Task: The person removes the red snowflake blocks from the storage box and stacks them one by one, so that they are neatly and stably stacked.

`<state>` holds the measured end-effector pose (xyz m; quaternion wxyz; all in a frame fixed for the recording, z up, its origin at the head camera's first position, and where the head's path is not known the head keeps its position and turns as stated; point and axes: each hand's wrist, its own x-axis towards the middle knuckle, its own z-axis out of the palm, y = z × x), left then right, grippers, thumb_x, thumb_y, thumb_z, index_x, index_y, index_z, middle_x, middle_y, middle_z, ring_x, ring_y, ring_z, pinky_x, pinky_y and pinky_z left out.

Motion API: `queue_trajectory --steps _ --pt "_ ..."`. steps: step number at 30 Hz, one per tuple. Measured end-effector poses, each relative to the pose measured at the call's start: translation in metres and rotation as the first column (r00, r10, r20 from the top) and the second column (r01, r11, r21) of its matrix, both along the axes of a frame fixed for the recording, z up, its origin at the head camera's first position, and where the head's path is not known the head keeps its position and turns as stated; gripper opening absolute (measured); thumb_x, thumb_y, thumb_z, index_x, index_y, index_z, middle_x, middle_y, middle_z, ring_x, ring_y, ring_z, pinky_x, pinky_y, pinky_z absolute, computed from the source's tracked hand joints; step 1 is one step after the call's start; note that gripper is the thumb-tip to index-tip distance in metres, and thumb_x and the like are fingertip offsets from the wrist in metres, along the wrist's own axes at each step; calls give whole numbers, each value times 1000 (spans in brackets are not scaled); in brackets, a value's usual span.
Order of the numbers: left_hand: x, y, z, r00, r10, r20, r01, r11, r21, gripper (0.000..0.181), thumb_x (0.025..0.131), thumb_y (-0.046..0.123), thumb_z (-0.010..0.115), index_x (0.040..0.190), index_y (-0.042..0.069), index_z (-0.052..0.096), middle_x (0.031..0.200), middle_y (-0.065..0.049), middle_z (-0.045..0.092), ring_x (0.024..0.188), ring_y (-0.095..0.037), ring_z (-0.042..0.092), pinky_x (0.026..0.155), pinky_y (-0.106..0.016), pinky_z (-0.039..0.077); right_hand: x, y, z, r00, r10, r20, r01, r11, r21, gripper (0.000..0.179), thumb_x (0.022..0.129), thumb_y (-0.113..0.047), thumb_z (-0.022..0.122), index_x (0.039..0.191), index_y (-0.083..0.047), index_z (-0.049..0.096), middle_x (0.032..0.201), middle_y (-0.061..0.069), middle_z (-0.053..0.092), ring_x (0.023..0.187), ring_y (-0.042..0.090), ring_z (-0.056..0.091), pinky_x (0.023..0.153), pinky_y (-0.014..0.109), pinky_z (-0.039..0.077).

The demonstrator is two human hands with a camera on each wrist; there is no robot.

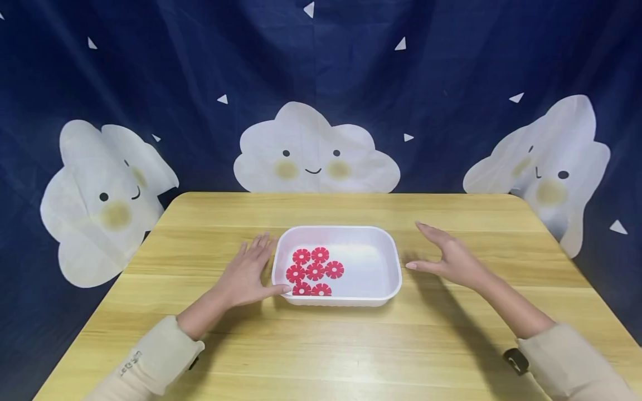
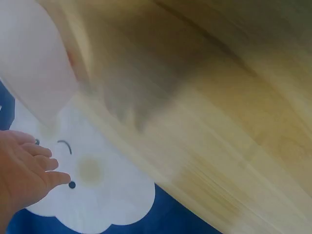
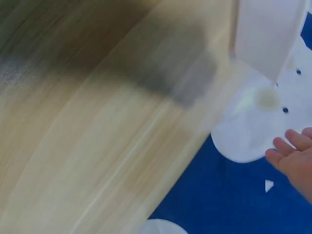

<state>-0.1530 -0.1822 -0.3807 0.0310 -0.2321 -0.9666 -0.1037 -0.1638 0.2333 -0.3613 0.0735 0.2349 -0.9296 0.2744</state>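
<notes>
A white plastic tray (image 1: 341, 301) sits on the wooden table. Several red flower-shaped plastic discs (image 1: 320, 273) with notched edges lie in its left half. My left hand (image 1: 246, 278) is at the tray's left side, fingers extended and the thumb touching the front left corner of the rim. To the right of the tray, my right hand (image 1: 453, 262) is held apart from it, thumb and fingers spread, holding nothing. Each wrist view catches part of the tray's outer wall, with the left hand (image 2: 27, 170) and right hand (image 3: 298, 163) at the frame edges.
The light wooden table (image 1: 331, 351) reaches back to a dark blue curtain (image 1: 321, 61) printed with smiling white clouds (image 1: 316, 133). Beige sleeves (image 1: 155, 351) cover both forearms, and a dark device (image 1: 516, 361) shows at the right cuff.
</notes>
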Motion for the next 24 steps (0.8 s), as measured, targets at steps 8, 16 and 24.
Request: queue_trajectory --steps 8,16,24 --pt "2 6 -1 998 -39 46 39 999 -16 105 72 68 60 140 -7 32 149 -23 28 140 -36 23 112 -53 23 -6 -23 -1 997 31 -64 -39 993 -115 64 69 -18 80 122 7 56 120 26 60 111 43 56 91 53 47" --pt "3 7 -1 998 -50 48 50 999 4 103 72 65 62 138 -9 34 146 -25 32 138 -39 27 112 -53 24 -9 -56 11 995 39 87 -21 980 -198 56 72 -16 79 119 6 59 119 23 61 110 39 58 92 49 49" --pt "3 6 0 997 -63 55 64 998 -22 103 72 65 61 137 -10 36 145 -27 33 137 -39 28 111 -53 26 -12 -87 5 987 89 137 -58 976 -211 51 72 -14 79 115 8 61 115 22 64 105 35 61 88 46 52"
